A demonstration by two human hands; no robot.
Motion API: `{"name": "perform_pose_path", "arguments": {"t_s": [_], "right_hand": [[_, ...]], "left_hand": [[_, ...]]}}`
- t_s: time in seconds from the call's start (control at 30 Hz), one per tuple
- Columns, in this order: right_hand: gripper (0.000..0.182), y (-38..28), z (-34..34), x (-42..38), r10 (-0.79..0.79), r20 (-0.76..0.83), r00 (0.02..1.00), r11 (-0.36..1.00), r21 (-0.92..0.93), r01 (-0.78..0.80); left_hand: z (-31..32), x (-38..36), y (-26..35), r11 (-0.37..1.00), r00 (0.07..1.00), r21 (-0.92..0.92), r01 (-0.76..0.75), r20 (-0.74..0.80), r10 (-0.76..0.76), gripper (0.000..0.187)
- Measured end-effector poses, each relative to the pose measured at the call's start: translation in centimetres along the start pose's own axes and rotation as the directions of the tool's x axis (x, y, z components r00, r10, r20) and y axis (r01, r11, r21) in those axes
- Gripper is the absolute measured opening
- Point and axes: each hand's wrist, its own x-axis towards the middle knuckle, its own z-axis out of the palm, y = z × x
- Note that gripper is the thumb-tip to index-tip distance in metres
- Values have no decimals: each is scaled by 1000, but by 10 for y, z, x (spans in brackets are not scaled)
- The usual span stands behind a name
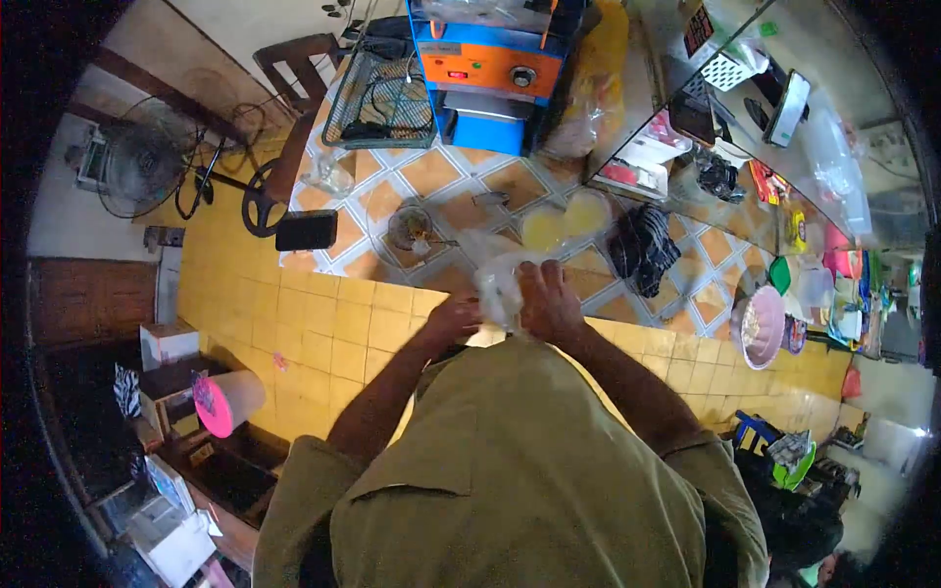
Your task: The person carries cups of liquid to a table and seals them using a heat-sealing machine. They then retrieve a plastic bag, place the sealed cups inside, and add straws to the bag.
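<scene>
A clear plastic bag (498,286) hangs between my hands at the near edge of the tiled-pattern table (412,181). My left hand (456,318) has its fingers closed at the bag's left side. On the right side, my right hand (547,299) grips the bag with bent fingers. Just beyond them stand two round containers with pale yellow contents, a left one (542,228) and a right one (588,212). A small glass dish (410,228) with bits in it lies to the left of the bag. What the bag contains is hard to make out.
A blue and orange machine (492,73) stands at the back beside a dark mesh basket (380,106). A black phone (306,231) lies at the table's left edge. Dark striped cloth (643,250) sits at right, near a glass case (686,137). A pink basin (761,328) is farther right.
</scene>
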Motion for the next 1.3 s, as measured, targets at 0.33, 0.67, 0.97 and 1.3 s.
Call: {"name": "perform_pose_path", "arguments": {"t_s": [0.33, 0.67, 0.97, 1.3], "right_hand": [[40, 4, 21, 9, -47, -26, 999, 989, -144, 43], [56, 17, 94, 29, 42, 273, 961, 879, -467, 94], [60, 31, 97, 23, 84, 225, 971, 920, -391, 11], [55, 16, 63, 14, -8, -119, 993, 964, -265, -24]], "left_hand": [[55, 21, 21, 898, 989, -428, 101, -50, -136, 25], [30, -21, -4, 448, 950, -845, 292, 202, -238, 29], [-9, 10, 149, 832, 538, 492, -255, -643, 545, 60], [-34, 2, 141, 799, 697, 528, -288, -457, 553, 36]]}}
